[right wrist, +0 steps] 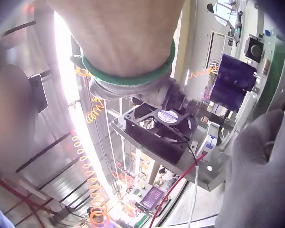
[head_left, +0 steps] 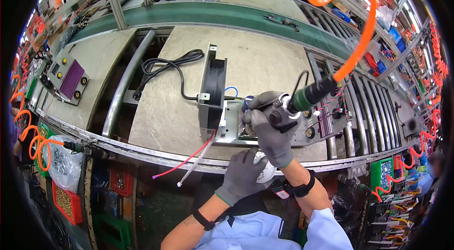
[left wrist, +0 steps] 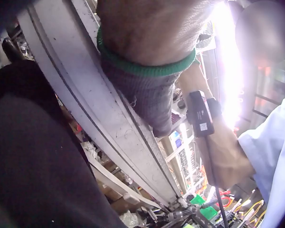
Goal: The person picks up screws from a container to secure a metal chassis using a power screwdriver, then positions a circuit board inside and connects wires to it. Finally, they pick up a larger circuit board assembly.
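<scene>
My right hand (head_left: 272, 131) grips a pneumatic driver (head_left: 305, 97) with an orange coiled hose, above a metal chassis (head_left: 231, 124). In the right wrist view the driver (right wrist: 173, 97) lies across the chassis beside a black fan (right wrist: 154, 137). An upright black panel (head_left: 211, 94) stands at the chassis's left end, where red and white wires hang out. At the table's front edge my left hand (head_left: 241, 174) holds a small white cup (head_left: 268, 173) with shiny bits in it. The left wrist view shows only the glove's cuff side (left wrist: 147, 90); the fingers are hidden.
A black cable (head_left: 177, 63) lies coiled on the board behind the panel. Another purple-finned unit (head_left: 71, 79) stands at the left. Rollers (head_left: 369, 113) run at the right, a green belt (head_left: 189, 13) along the back. Red bins (head_left: 67, 202) hang below the front rail.
</scene>
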`<state>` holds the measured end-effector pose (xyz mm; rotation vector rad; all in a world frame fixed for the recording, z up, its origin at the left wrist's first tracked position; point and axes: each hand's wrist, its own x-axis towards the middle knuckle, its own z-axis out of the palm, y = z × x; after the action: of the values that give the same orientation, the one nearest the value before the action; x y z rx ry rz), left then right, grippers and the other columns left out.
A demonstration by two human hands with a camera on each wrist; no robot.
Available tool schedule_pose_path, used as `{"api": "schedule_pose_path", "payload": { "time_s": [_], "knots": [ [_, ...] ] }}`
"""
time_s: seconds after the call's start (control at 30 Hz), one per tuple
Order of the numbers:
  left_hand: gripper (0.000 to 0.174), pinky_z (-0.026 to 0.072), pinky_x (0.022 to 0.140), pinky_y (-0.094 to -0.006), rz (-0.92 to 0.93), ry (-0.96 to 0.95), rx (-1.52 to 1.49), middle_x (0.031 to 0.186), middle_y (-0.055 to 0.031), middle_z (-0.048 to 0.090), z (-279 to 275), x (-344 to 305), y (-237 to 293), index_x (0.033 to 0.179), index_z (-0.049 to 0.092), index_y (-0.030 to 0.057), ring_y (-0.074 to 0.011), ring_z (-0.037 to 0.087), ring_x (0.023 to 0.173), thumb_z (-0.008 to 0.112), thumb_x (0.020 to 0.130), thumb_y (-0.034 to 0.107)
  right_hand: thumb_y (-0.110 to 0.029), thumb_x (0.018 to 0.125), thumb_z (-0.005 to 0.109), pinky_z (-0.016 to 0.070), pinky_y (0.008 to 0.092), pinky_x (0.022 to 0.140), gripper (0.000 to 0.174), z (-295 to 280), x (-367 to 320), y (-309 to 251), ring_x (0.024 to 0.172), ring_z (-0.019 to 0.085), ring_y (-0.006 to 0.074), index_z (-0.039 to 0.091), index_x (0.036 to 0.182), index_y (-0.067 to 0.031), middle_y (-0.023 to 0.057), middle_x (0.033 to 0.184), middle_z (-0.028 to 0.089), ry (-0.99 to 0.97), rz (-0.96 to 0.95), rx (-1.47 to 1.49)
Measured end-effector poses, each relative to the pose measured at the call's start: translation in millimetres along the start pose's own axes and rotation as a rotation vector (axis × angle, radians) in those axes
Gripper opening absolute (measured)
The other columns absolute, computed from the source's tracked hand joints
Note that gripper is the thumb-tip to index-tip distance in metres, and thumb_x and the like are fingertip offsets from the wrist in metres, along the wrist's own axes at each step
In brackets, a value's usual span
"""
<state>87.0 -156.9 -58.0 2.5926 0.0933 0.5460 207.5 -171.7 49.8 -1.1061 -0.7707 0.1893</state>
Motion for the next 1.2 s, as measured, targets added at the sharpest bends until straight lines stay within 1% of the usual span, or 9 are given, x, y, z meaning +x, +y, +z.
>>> {"api": "schedule_pose_path", "payload": {
  "time_s": [0.17,0.27,0.4,0.57,0.6,0.67,0.7,0.9,1.2],
  "knots": [
    [0.077,0.0479,0.095,-0.0494,-0.020,-0.043,-0.004,0.134,-0.0185,0.056,4.2,-4.5,-4.4,0.130,0.065,0.0179,-0.0370,0.056,0.121,0.087,0.062,0.046,0.008,0.083,0.069,0.0539,0.0253,0.069,0.020,10.4,11.3,6.6,0.079,0.065,0.0097,0.063,0.101,0.0008,0.0059,0.089,0.069,0.014,0.109,-0.097],
    [0.080,0.0473,0.096,-0.0492,-0.014,-0.037,-0.011,0.134,-0.0190,0.056,6.7,-3.8,-5.2,0.132,0.064,0.0177,-0.0366,0.055,0.122,0.088,0.061,0.046,0.006,0.082,0.064,0.0563,0.0276,0.058,0.022,8.1,13.4,9.0,0.071,0.067,0.0139,0.060,0.103,0.0006,0.0099,0.086,0.068,-0.047,0.136,-0.167],
    [0.078,0.0475,0.094,-0.0483,0.000,-0.053,0.011,0.133,-0.0188,0.056,4.7,-3.1,-4.8,0.130,0.065,0.0166,-0.0358,0.056,0.121,0.087,0.062,0.047,0.007,0.083,0.064,0.0537,0.0268,0.059,0.017,9.7,13.2,16.0,0.070,0.065,0.0130,0.062,0.098,0.0000,0.0084,0.080,0.067,-0.004,0.061,-0.149],
    [0.071,0.0487,0.089,-0.0473,0.017,0.017,0.032,0.131,-0.0175,0.056,0.5,0.7,-0.6,0.127,0.065,0.0129,-0.0344,0.058,0.116,0.084,0.068,0.049,0.012,0.083,0.068,0.0548,0.0261,0.074,0.027,-5.6,0.5,-2.7,0.086,0.064,0.0099,0.062,0.108,0.0011,0.0059,0.096,0.068,-0.019,0.125,0.017],
    [0.070,0.0489,0.088,-0.0472,0.003,0.021,0.029,0.130,-0.0172,0.057,-0.4,2.0,1.1,0.126,0.065,0.0119,-0.0342,0.058,0.115,0.083,0.069,0.049,0.009,0.085,0.062,0.0541,0.0289,0.058,0.032,-7.0,-7.7,-9.5,0.076,0.064,0.0154,0.056,0.114,-0.0031,0.0131,0.094,0.065,0.015,0.087,0.046],
    [0.070,0.0489,0.087,-0.0472,-0.024,0.006,0.030,0.129,-0.0172,0.057,-2.4,-0.3,3.6,0.125,0.065,0.0103,-0.0342,0.058,0.113,0.082,0.070,0.050,0.010,0.085,0.059,0.0536,0.0287,0.059,0.038,-22.4,-19.4,-24.4,0.081,0.064,0.0164,0.050,0.119,-0.0054,0.0143,0.100,0.063,-0.028,0.033,-0.156],
    [0.070,0.0488,0.087,-0.0473,-0.026,-0.007,0.036,0.129,-0.0174,0.057,-3.9,1.3,3.6,0.124,0.066,0.0097,-0.0344,0.058,0.113,0.082,0.070,0.050,0.013,0.083,0.066,0.0553,0.0268,0.072,0.026,-23.6,-26.0,-31.5,0.083,0.065,0.0103,0.063,0.106,0.0012,0.0067,0.096,0.070,0.089,0.094,-0.072],
    [0.070,0.0483,0.086,-0.0500,0.012,0.060,0.037,0.125,-0.0198,0.058,6.3,0.8,0.4,0.121,0.067,0.0103,-0.0384,0.058,0.109,0.084,0.067,0.052,0.014,0.081,0.065,0.0561,0.0289,0.075,0.026,-68.7,-54.7,-15.8,0.085,0.067,0.0130,0.062,0.104,0.0011,0.0088,0.095,0.069,0.094,0.074,-0.240],
    [0.069,0.0480,0.088,-0.0490,-0.001,0.068,0.043,0.128,-0.0205,0.058,7.8,1.0,1.4,0.119,0.068,0.0070,-0.0378,0.058,0.112,0.084,0.068,0.050,0.013,0.080,0.067,0.0568,0.0299,0.077,0.033,-80.0,-67.7,8.0,0.089,0.067,0.0145,0.059,0.110,0.0020,0.0100,0.097,0.069,0.137,0.072,-0.150]
  ]
}}
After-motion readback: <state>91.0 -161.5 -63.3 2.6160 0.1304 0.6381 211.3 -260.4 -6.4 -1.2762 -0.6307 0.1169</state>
